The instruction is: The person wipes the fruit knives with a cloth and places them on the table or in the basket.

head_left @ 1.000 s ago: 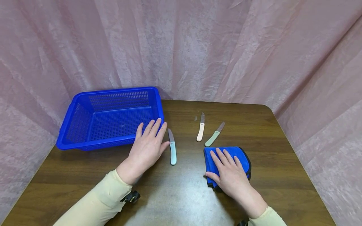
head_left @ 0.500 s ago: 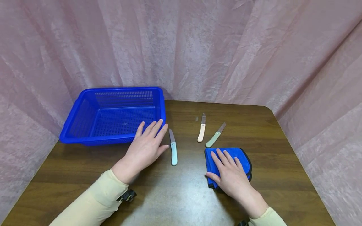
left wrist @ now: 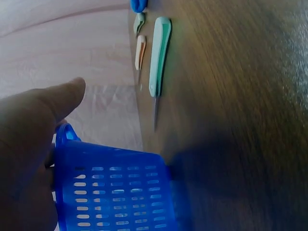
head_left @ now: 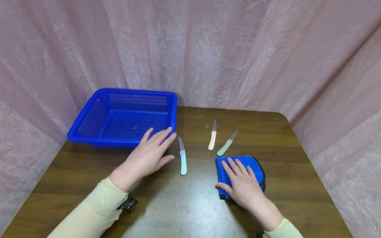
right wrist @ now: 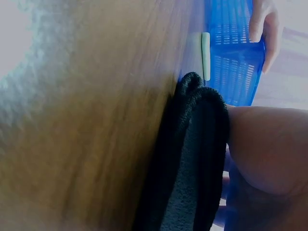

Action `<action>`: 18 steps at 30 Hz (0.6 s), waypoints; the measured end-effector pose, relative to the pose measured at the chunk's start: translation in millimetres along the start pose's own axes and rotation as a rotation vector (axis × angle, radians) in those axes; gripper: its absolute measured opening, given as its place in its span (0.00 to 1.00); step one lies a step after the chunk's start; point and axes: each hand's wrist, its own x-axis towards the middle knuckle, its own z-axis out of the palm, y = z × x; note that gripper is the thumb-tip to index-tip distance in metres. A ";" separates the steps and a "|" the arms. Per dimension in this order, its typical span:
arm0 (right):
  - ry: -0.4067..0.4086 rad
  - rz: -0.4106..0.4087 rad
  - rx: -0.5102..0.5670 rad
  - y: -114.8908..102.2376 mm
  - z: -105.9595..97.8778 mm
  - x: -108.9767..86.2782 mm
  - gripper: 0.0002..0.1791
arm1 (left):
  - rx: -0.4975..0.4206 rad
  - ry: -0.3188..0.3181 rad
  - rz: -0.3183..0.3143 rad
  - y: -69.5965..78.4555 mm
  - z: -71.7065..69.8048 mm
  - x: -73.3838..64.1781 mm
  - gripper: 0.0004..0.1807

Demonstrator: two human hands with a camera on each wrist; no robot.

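Note:
In the head view my left hand lies over the near right corner of a blue plastic basket, fingers straight and spread across its rim. The left wrist view shows the slotted basket wall beside the thumb. A paring knife with a light-blue handle lies just right of that hand. My right hand rests flat on a folded blue cloth with black edging. Its folded edge fills the middle of the right wrist view, the thumb against it.
Beyond the cloth lie a cream-handled knife and a green-handled knife, blades pointing away. All stand on a brown wooden table. A pink curtain hangs behind and at both sides.
The basket has shifted right and away, its left end swinging toward the curtain. My left hand has turned slightly and drawn back to the left with it. The right hand stays on the cloth.

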 end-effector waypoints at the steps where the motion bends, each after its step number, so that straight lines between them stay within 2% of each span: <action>1: 0.003 -0.005 -0.003 0.6 -0.4 0.0 0.45 | 0.003 -0.002 0.002 0.1 -0.3 -0.5 0.42; 10: 0.126 -0.004 -0.028 3.3 -7.9 6.9 0.39 | 0.008 -0.025 -0.027 6.8 -5.2 2.0 0.43; 14: 0.154 -0.005 -0.035 2.1 -9.6 9.1 0.40 | 0.033 0.018 -0.032 17.7 -8.9 3.6 0.41; 18: 0.151 -0.002 -0.039 1.1 -10.4 9.6 0.41 | 0.061 0.079 -0.008 32.4 -11.0 4.5 0.41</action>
